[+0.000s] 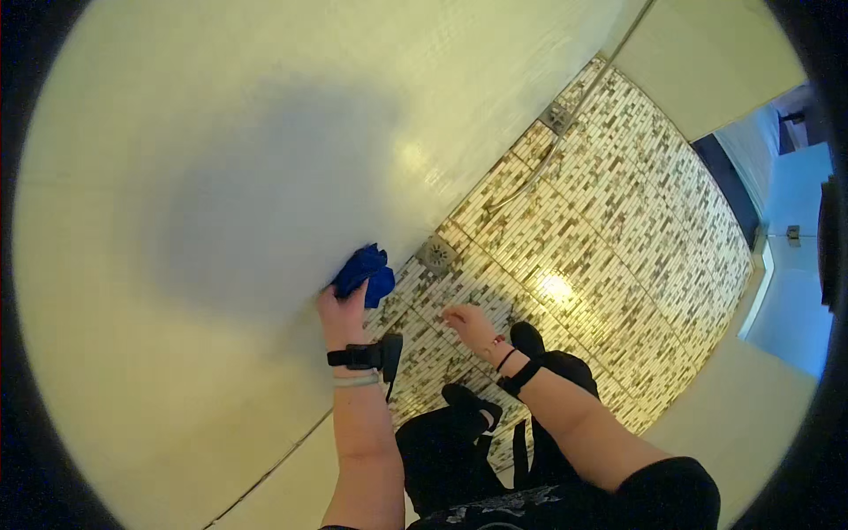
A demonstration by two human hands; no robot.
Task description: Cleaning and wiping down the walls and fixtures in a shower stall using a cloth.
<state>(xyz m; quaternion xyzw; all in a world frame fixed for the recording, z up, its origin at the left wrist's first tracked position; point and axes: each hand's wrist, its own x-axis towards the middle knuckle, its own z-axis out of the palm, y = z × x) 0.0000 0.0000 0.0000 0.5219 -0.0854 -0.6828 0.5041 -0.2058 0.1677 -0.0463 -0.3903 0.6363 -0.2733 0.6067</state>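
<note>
With left hand (341, 311), pinching bunched blue cloth (380, 281) near left edge of the tiled floor (609, 221); probably light and soft to handle, best gripped by thick folds; with right hand (470, 327), holding nothing visible, loosely half-open

A wide fisheye camera on the person's head looks steeply down past both forearms (364, 433), with the left hand (341, 311) and right hand (471, 329) near mid-frame, pale wall (203, 380) beyond the left, patterned floor (640, 230) stretching beyond the right.
</note>
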